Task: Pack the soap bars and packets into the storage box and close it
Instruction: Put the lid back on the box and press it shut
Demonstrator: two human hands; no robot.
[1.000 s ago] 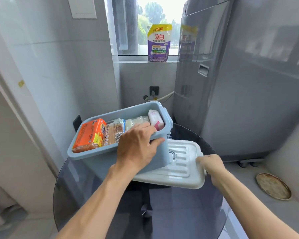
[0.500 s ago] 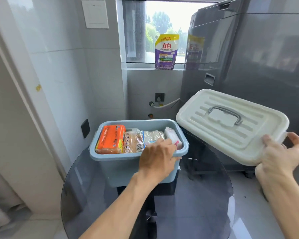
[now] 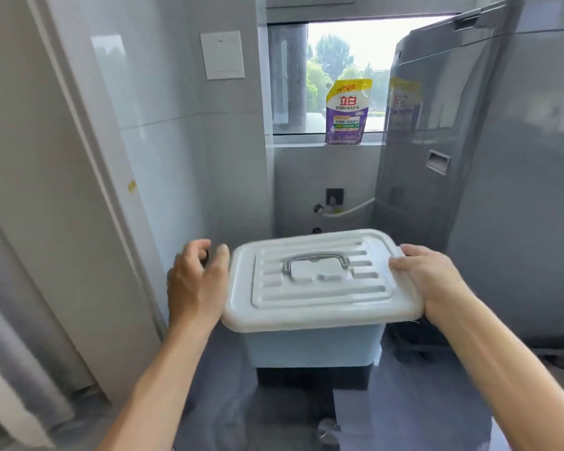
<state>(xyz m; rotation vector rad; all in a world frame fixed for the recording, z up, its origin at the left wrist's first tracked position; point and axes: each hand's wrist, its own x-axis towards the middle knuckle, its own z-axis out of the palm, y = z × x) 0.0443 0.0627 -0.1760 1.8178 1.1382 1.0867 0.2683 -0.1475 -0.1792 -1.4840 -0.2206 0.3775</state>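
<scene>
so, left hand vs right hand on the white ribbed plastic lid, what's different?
The right hand grips the white ribbed plastic lid at its right edge, fingers lying on top; the left hand sits beside the lid's left edge, fingers loosely curled and holding nothing. The right hand's fingers lie flat, the left hand's bend in the air. Both flank the lid over the pale blue plastic storage box.
</scene>
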